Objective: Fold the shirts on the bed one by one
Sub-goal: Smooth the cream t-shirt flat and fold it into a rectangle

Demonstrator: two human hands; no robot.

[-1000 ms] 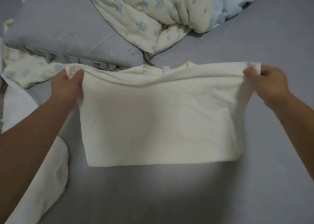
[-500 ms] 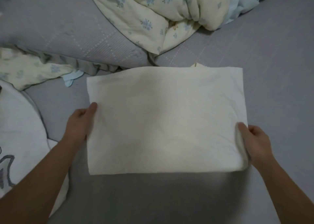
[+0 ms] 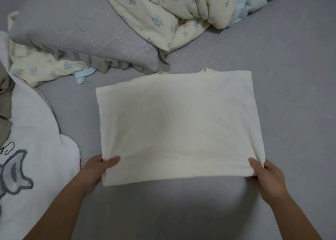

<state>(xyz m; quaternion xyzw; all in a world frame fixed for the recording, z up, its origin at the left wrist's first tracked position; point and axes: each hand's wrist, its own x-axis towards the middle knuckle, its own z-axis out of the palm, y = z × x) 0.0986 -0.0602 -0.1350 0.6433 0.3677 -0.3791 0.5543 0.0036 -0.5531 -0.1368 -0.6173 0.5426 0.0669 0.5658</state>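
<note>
We have brought the cream shirt (image 3: 174,123) top edge down to its hem; left hand (image 3: 98,170) and right hand (image 3: 267,176) pinch the near corners, half-fold done.

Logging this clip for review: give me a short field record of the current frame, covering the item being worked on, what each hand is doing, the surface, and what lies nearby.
item: cream shirt, folded into a rectangle, lying flat
left hand: left hand pinches the shirt's near left corner, thumb on top
right hand: right hand pinches the near right corner, thumb on top
surface: grey bed sheet
nearby: grey pillow behind left; floral quilt bunched at the top; white garment with grey embroidery at the left
fold state: partly done, collar edge peeks out at the far side
</note>
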